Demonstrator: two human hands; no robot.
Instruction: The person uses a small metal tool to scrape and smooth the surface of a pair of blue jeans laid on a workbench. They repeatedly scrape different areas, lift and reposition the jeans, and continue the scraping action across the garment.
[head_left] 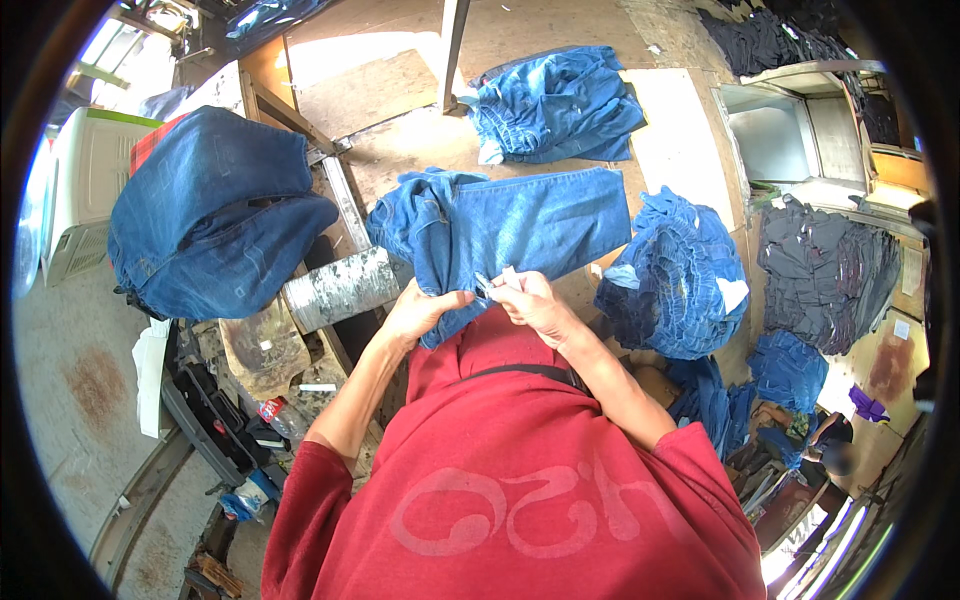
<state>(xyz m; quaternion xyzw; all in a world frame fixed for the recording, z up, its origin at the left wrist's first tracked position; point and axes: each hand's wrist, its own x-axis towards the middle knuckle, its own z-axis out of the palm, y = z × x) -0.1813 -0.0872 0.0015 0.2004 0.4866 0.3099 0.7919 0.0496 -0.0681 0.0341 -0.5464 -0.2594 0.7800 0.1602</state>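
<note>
A blue denim garment [530, 225], like a pair of jeans, lies in front of me with its near edge drawn up over my lap. My left hand [425, 312] pinches that near edge, thumb pointing right. Close beside it, my right hand [535, 305] is closed around a small shiny tool [485, 288] whose tip meets the denim between my hands. The tool is too small to name its kind. A mottled grey-white cylinder [345, 288] lies just left of my left hand.
A large dark-blue denim heap [215, 210] stands at the left. Folded jeans [560, 105] lie farther back, near an upright post [453, 55]. More denim [680, 275] is bundled at my right, with a pile of black garments [825, 270] beyond. A plastic bottle [285, 415] stands low at left.
</note>
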